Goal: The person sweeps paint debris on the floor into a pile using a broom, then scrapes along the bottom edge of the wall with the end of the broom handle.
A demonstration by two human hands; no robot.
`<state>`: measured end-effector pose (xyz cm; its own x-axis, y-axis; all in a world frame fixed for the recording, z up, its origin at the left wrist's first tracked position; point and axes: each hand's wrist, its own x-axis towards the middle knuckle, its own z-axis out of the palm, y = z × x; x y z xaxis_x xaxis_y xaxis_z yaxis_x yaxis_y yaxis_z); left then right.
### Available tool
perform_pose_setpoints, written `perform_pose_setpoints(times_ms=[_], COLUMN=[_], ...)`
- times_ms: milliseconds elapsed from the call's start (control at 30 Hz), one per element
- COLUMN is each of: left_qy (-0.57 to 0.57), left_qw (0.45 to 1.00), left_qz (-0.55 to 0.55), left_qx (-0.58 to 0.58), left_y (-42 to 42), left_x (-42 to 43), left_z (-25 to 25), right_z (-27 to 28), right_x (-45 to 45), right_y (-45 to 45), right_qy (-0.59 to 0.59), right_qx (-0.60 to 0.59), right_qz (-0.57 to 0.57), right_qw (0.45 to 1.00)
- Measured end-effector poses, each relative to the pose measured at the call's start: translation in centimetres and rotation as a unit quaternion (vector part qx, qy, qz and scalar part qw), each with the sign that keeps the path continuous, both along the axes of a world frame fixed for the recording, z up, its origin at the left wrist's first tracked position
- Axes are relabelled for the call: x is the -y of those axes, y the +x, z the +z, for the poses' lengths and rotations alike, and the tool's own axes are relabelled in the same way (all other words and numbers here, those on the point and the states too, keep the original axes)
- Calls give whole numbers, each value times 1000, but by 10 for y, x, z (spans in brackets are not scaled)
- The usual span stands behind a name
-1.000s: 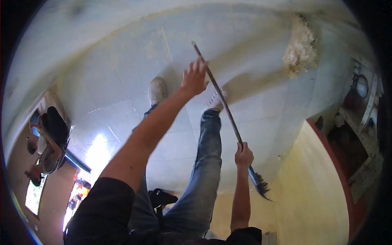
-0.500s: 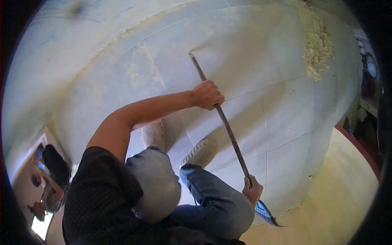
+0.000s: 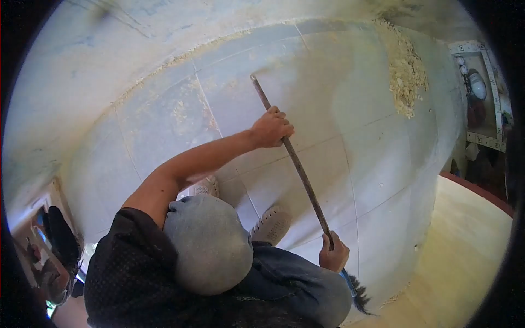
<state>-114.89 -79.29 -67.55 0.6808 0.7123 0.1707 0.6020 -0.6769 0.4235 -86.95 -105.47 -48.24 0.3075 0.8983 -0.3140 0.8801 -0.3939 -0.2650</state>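
A broom with a long, worn stick (image 3: 304,180) slants across the middle of the head view. My left hand (image 3: 272,128) is closed around the stick below its bare upper end. Lower down, my right hand (image 3: 334,253) grips the same stick just above the blue broom head. Dark bristles (image 3: 359,293) spread beside my right knee, near the base of the yellowish wall. Beneath the stick lies the pale tiled floor (image 3: 322,153).
A heap of cream-coloured flakes (image 3: 407,74) lies at the upper right. More crumbs line the floor's edge along the wall (image 3: 82,60). My shoes (image 3: 272,225) stand on the tiles. A framed opening with household items (image 3: 477,86) is at the far right; dark items hang at the left (image 3: 60,232).
The view has shifted, bringing the framed opening at right further into sight. The bristles show more fully, fanned out. Both hands keep their hold on the broom stick.
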Motion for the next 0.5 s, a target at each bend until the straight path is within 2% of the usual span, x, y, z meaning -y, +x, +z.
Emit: perform_pose_setpoints(times_ms=[67, 133, 167, 267, 367, 467, 500], left_qy=[-1, -28, -26, 4, 7, -12, -19], left_qw=[1000, 1000, 1000, 997, 998, 999, 999], left_qz=[8, -6, -2, -12, 1, 25, 21], left_qx=[16, 12, 12, 78, 58, 28, 34], left_y=[6, 11, 12, 11, 3, -4, -2], left_x=[14, 29, 31, 32, 14, 13, 20], left_z=[5, 12, 13, 11, 7, 9, 11], right_z=[7, 18, 24, 24, 6, 1, 6], right_x=[14, 27, 33, 33, 20, 21, 26], right_y=[7, 14, 15, 15, 2, 0, -1], right_qy=[1, -72, -62, -76, -39, -51, -73], right_qx=[1, 5, -3, 11, -11, -39, -31], right_qz=[-13, -32, -40, -33, -7, 6, -20], right_qw=[1000, 997, 997, 996, 999, 998, 997])
